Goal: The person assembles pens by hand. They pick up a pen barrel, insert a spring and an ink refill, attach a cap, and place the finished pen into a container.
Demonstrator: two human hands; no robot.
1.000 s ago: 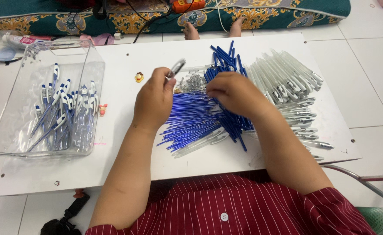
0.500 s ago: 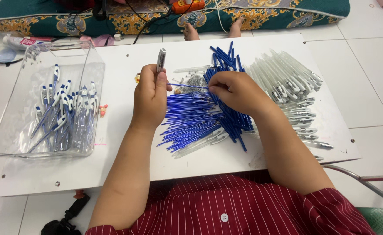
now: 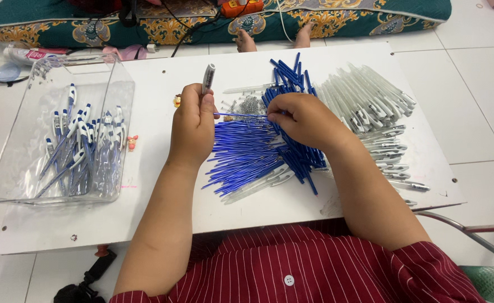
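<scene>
The left hand was clenched around a clear pen barrel, which stood nearly upright above the knuckles with its dark tip uppermost. The thumb and forefinger of that hand also pinched one end of a thin blue refill. The refill ran level from those fingers across to the right hand, whose fingertips were closed on its other end, so it bridged the short open gap between the two hands.

Directly below that gap and under the right palm lay a loose heap of blue refills, fanned out toward the person's body. Just beyond the refill, on the far side of the fingers, sat a small scatter of metal springs. Past the right knuckles a bundle of dark blue pen parts pointed toward the far edge, and outward of the right hand spread a pile of clear barrels, reaching close to the right-hand edge of the white board.

Outward of the left hand the board was bare as far as a clear plastic tub of finished pens, which overhung the board's left edge. A tiny orange figure lay between tub and wrist.
</scene>
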